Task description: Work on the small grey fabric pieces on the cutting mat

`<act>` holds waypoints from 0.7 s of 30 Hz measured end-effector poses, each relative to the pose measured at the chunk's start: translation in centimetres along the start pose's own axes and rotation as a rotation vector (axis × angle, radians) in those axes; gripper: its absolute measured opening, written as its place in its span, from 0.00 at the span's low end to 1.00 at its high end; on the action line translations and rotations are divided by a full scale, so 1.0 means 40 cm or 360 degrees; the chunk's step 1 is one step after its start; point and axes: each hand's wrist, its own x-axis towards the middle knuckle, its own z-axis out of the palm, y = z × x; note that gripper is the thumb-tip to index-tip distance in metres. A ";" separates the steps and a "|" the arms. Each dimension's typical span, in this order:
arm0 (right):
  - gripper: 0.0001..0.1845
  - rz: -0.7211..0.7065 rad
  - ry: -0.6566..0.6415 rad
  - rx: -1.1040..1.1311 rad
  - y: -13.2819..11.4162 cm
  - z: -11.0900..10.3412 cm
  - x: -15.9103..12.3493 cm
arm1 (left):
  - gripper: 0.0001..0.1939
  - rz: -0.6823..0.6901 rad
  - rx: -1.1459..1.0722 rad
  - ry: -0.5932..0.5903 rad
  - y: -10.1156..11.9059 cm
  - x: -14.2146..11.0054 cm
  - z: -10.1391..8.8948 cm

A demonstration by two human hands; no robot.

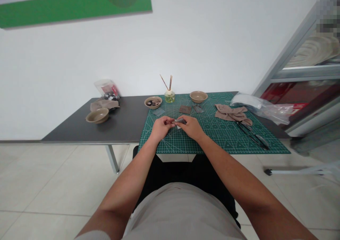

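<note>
Both hands meet over the green cutting mat, fingertips nearly touching. My right hand is closed on a small grey piece with a pale underside, perhaps folded sandpaper or cloth. My left hand has its fingers pinched at the left end of that piece; whatever lies between them is too small to make out. Just beyond the hands lie a brown square, a dark grey square and a grey-blue square.
A bowl of dark and pinkish stones, a reed diffuser and another bowl line the back. At right are a brown cloth, eyeglasses and a plastic bag. A bowl and clear container stand left.
</note>
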 end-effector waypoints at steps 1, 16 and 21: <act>0.07 -0.0002 0.0009 -0.0024 0.000 0.001 0.001 | 0.11 0.0001 -0.0005 0.0003 -0.001 0.001 0.000; 0.06 0.0009 0.0001 0.0041 -0.001 0.000 0.000 | 0.11 -0.0007 -0.0029 -0.0020 -0.004 0.004 -0.001; 0.06 0.0010 0.0074 -0.0047 0.004 0.005 0.004 | 0.11 -0.0010 -0.0080 0.0021 -0.001 0.001 0.001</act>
